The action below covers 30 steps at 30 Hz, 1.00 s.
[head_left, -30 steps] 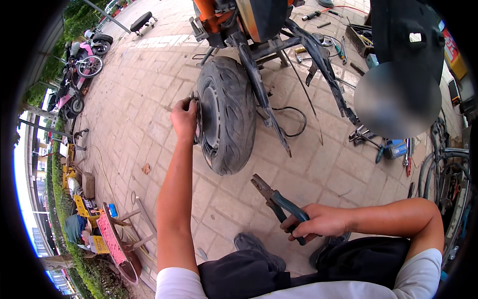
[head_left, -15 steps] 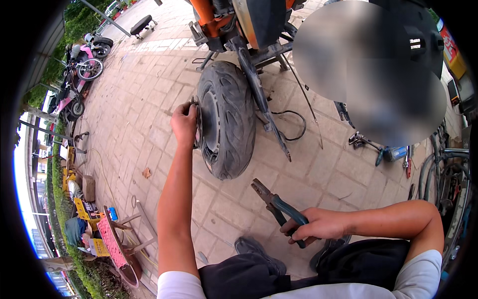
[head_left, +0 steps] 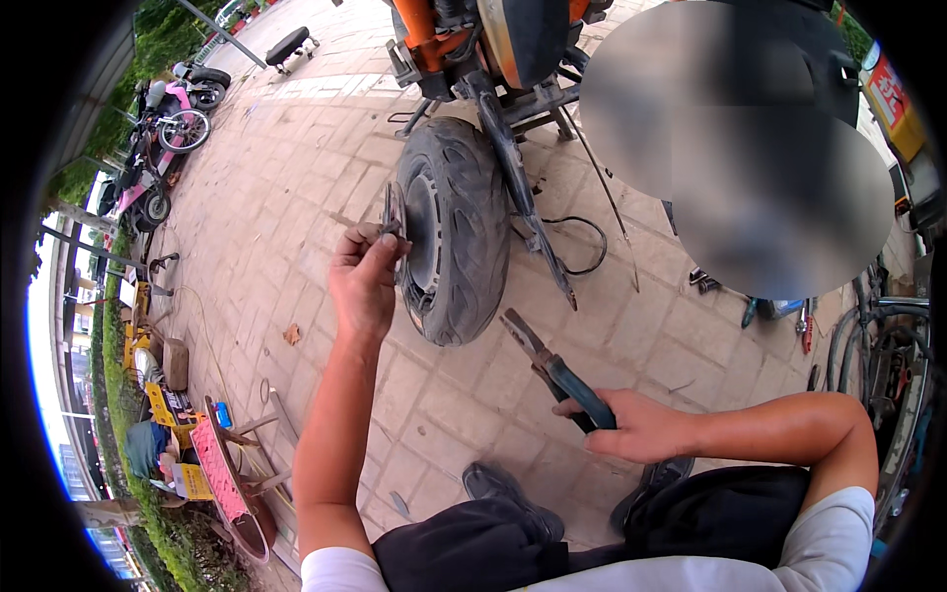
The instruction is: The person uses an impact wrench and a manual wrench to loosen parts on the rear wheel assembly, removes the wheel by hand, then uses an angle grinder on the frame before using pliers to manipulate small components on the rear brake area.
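Note:
A black scooter wheel (head_left: pixel 456 237) with a worn tyre stands upright on the paving beneath the orange scooter frame (head_left: pixel 424 44). At the wheel's left face, by its hub, my left hand (head_left: pixel 363 281) is closed in a pinch. A small dark piece shows at its fingertips, too little to name, in front of a flat metal part (head_left: pixel 394 209) at the hub. My right hand (head_left: pixel 641 426) is wrapped round green-handled pliers (head_left: pixel 567 383), lower right of the wheel. The jaws point up and left, apart from the tyre.
A dark swingarm (head_left: pixel 513 178) and a black cable (head_left: pixel 604 247) lie right of the wheel. A blurred person (head_left: pixel 779 168) is at the upper right, near hand tools (head_left: pixel 805 331). Parked two-wheelers (head_left: pixel 158 148) and a pink-topped bench (head_left: pixel 219 469) are on the left.
My left hand has drawn down and slightly back from the hub, its fingers now plainer to see. The pliers have swung upward, and their handles look closer together.

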### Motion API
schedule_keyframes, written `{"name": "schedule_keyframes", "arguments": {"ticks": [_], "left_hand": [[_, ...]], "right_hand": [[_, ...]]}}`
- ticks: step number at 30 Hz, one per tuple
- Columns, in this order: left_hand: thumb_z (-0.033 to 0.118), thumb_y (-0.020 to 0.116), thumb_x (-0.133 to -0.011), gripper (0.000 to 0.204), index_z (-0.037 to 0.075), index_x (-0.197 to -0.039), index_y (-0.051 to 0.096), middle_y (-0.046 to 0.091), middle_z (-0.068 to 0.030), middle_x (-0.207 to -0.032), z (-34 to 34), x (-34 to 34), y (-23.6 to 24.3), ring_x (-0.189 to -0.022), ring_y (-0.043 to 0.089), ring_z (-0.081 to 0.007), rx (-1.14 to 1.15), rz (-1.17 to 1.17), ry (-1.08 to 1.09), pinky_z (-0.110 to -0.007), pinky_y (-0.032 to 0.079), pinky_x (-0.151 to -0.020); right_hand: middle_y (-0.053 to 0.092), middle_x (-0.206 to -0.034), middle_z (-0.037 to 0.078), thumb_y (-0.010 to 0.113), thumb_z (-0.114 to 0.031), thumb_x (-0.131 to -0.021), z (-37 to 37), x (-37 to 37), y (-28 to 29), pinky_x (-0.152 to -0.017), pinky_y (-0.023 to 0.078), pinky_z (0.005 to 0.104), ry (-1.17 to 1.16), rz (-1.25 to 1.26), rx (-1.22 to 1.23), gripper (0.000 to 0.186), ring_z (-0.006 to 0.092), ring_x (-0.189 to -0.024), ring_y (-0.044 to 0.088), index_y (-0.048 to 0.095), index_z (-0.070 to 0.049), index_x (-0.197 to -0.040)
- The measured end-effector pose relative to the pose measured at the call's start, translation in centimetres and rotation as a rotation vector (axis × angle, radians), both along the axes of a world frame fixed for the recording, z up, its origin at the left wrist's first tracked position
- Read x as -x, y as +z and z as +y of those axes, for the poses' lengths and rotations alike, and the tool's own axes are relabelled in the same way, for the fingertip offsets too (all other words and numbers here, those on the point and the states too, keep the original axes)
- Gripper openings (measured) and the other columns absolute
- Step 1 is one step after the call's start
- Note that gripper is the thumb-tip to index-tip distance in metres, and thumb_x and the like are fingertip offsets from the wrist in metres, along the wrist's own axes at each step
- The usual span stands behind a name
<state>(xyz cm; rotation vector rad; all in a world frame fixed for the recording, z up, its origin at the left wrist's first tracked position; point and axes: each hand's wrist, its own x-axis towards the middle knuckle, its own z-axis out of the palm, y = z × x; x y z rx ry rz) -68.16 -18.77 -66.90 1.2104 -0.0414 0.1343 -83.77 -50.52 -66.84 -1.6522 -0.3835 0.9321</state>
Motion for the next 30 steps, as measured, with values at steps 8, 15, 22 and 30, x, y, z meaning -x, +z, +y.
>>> {"name": "schedule_keyframes", "arguments": {"ticks": [8, 15, 22, 30], "left_hand": [[0.002, 0.069, -0.085, 0.019, -0.001, -0.103, 0.061, 0.065, -0.0049, -0.088, -8.5, 6.3, 2.9, -0.079, 0.062, -0.0121, -0.132, -0.009, -0.254, -0.026, 0.050, -0.075], [0.000, 0.070, -0.084, 0.017, -0.001, -0.098, 0.062, 0.064, -0.0032, -0.092, -18.2, 7.0, 1.7, -0.082, 0.059, -0.0090, -0.224, -0.209, -0.413, -0.022, 0.048, -0.075], [0.002, 0.070, -0.085, 0.015, -0.002, -0.098, 0.063, 0.062, -0.0021, -0.092, -27.1, 6.7, 1.4, -0.083, 0.056, -0.0073, -0.207, -0.252, -0.627, -0.021, 0.047, -0.075], [0.001, 0.070, -0.085, 0.014, -0.001, -0.096, 0.062, 0.061, -0.0017, -0.091, -32.4, 6.5, 3.0, -0.080, 0.056, -0.0068, -0.128, -0.239, -0.768, -0.021, 0.047, -0.072]], "right_hand": [[0.055, -0.094, 0.012, 0.053, -0.010, -0.079, -1.2, 0.2, 1.8, -0.082, 0.043, 0.0338, -0.236, -0.186, -0.081, 0.053, 0.0216, -0.090, 0.054, 0.047, -0.001, -0.131], [0.050, -0.092, 0.006, 0.054, -0.005, -0.079, -6.2, 4.3, 3.3, -0.079, 0.043, 0.0311, -0.472, -0.106, -0.090, 0.054, 0.0150, -0.085, 0.048, 0.046, -0.002, -0.133], [0.054, -0.102, 0.008, 0.055, -0.009, -0.079, -11.9, 8.5, 6.0, -0.083, 0.043, 0.0311, -0.701, -0.033, 0.022, 0.058, 0.0161, -0.092, 0.051, 0.045, -0.002, -0.135], [0.053, -0.123, 0.016, 0.055, -0.011, -0.078, -14.9, 10.2, 10.1, -0.098, 0.041, 0.0340, -0.756, -0.017, 0.048, 0.057, 0.0225, -0.114, 0.051, 0.046, -0.001, -0.134]]}}
